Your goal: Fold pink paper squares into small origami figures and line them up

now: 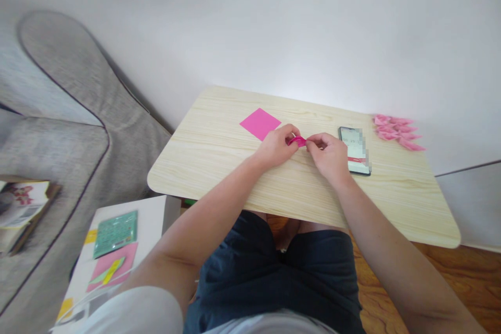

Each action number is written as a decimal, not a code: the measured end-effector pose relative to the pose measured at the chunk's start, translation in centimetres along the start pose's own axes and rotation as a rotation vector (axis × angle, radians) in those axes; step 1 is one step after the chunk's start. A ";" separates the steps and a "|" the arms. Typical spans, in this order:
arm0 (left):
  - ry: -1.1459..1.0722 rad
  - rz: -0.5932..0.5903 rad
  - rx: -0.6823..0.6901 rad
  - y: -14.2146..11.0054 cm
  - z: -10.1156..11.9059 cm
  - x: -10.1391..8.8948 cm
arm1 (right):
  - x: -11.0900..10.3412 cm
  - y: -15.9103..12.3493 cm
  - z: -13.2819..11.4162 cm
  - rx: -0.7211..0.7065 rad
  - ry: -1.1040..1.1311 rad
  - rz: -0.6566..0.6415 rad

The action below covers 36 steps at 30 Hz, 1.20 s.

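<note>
Over the middle of the table, my left hand (278, 145) and my right hand (327, 155) pinch a small piece of folded pink paper (298, 141) between them. The left fingers hold its left end, and the right thumb and fingertips grip its right end. Part of the paper is hidden by the fingers. A flat pink square of paper (258, 123) lies just beyond my left hand. Close to the right hand rests a smartphone (354, 151) with its lit screen facing up.
Several folded pink paper pieces (397, 131) sit at the right rear of the wooden table (207, 151), near the wall. To the left, a white stand (151, 214) bears a green packet (116, 232) and pink paper (127, 266). Beside it is a grey sofa (113, 151).
</note>
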State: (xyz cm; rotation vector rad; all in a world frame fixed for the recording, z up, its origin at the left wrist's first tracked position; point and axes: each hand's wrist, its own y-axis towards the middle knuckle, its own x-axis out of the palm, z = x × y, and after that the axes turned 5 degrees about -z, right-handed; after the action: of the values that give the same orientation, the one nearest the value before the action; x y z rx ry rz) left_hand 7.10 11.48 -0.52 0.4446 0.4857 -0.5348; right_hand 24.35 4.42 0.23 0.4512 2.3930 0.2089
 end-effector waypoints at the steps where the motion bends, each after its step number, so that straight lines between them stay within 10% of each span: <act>1: -0.005 0.002 0.005 0.0 0.0 0.0 | 0.0 0.0 -0.1 -0.004 -0.011 0.001; 36: -0.167 -0.001 0.089 0.0 0.1 -0.6 | 0.4 0.4 0.6 0.221 0.253 -0.050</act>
State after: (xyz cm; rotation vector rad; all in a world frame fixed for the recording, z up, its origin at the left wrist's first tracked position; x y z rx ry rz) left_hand 6.69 11.62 -0.16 0.4797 0.3026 -0.5912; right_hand 24.53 4.97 -0.36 0.4893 2.6865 -0.0246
